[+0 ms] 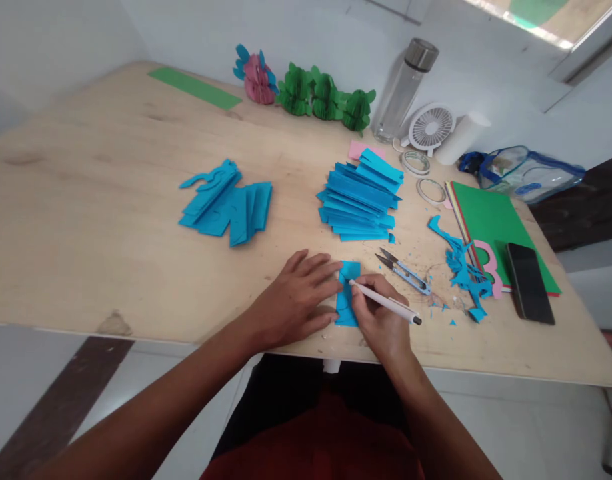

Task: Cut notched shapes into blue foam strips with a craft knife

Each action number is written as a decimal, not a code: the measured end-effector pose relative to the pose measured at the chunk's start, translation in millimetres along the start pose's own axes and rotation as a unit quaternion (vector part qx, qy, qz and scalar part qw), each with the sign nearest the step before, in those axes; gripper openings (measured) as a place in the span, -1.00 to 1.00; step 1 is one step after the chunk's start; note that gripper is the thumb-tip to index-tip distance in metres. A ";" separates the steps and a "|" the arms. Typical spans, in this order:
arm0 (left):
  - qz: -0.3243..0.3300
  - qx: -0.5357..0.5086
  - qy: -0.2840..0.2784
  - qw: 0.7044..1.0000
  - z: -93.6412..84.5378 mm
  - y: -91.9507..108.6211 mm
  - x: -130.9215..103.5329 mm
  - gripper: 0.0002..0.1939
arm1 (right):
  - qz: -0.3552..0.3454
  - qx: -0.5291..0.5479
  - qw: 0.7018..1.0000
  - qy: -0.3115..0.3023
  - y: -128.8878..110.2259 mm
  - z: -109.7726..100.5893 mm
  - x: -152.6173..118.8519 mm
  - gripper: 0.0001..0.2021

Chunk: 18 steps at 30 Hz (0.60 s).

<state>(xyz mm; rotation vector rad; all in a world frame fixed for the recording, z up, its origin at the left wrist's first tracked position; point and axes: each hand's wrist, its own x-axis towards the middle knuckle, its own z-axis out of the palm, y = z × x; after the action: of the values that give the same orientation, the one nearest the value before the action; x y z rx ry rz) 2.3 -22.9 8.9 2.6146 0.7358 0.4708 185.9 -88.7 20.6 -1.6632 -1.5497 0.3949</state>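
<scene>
A small folded piece of blue paper point(347, 313) lies near the table's front edge, with dark curved lines drawn on it. My left hand point(301, 300) rests flat beside it, fingers spread, the fingertips on its left edge. Pinched in my right hand point(386, 320) is a white pen point(386, 301), its tip down on the blue paper. Just beyond the right hand lie blue-handled thread snips point(409, 275), blades pointing left. Farther back sits a stack of folded blue strips point(361, 197). More folded blue pieces point(226, 207) lie to the left.
Blue paper scraps point(463, 267) lie right of the snips, near a phone point(530, 283) on green sheets point(503, 220). Tape rolls point(431, 191), a small fan point(432, 127) and a glass bottle point(406, 93) stand behind. Green paper shapes point(326, 97) line the wall.
</scene>
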 end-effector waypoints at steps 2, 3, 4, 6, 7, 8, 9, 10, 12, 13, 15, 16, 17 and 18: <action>0.001 0.000 -0.002 1.000 -0.5 0.3 0.5 -0.60 | -0.001 0.001 1.000 0.001 0.1 0.0 -0.3 -0.90; 0.001 0.000 -0.002 1.000 -0.6 0.3 0.6 -0.61 | -0.001 0.002 1.000 0.002 0.1 0.1 -0.4 -0.90; 0.001 0.001 -0.002 1.000 -0.5 0.3 0.6 -0.61 | -0.001 0.003 1.000 0.003 0.2 0.3 -0.5 -0.90; 0.002 0.003 -0.001 1.000 -0.3 0.2 0.6 -0.61 | 0.000 0.003 1.000 0.007 0.6 0.6 -0.5 -0.90; 0.004 0.004 0.000 1.000 -0.2 0.1 0.5 -0.61 | 0.000 0.003 1.000 0.008 0.8 0.8 -0.4 -0.90; 0.005 0.005 0.000 1.000 -0.1 0.0 0.4 -0.61 | 0.000 0.002 1.000 0.009 1.1 0.9 -0.4 -0.90; 0.007 0.007 0.000 1.000 0.0 -0.1 0.4 -0.61 | 0.000 0.003 1.000 0.009 1.3 1.0 -0.3 -0.90; 0.009 0.009 -0.002 1.000 0.0 -0.2 0.5 -0.60 | -0.001 0.004 1.000 0.009 1.5 1.0 -0.3 -0.90; 0.011 0.013 -0.004 1.000 0.1 -0.5 0.7 -0.61 | -0.001 0.005 1.000 0.008 1.9 1.1 -0.4 -0.90; 0.012 0.014 -0.004 1.000 0.3 -0.8 0.8 -0.62 | -0.001 0.005 1.000 0.008 2.0 1.1 -0.5 -0.90; 0.013 0.016 -0.002 1.000 1.0 -1.3 0.8 -0.63 | -0.001 0.001 1.000 0.007 1.9 1.0 -0.8 -0.91; 0.014 0.016 -0.001 1.000 1.5 -1.6 0.6 -0.64 | -0.001 0.001 1.000 0.006 1.8 0.9 -0.9 -0.91; 0.014 0.015 0.001 1.000 2.1 -2.0 0.3 -0.64 | -0.001 0.000 1.000 0.005 1.6 0.7 -1.0 -0.91; 0.014 0.015 0.003 1.000 2.6 -2.5 -0.1 -0.64 | -0.001 0.001 1.000 0.004 1.4 0.6 -1.1 -0.91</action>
<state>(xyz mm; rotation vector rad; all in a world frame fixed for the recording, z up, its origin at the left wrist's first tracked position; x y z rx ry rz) 2.3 -21.7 5.5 2.6552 0.7135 0.4789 186.3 -89.4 18.8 -1.6608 -1.5439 0.3877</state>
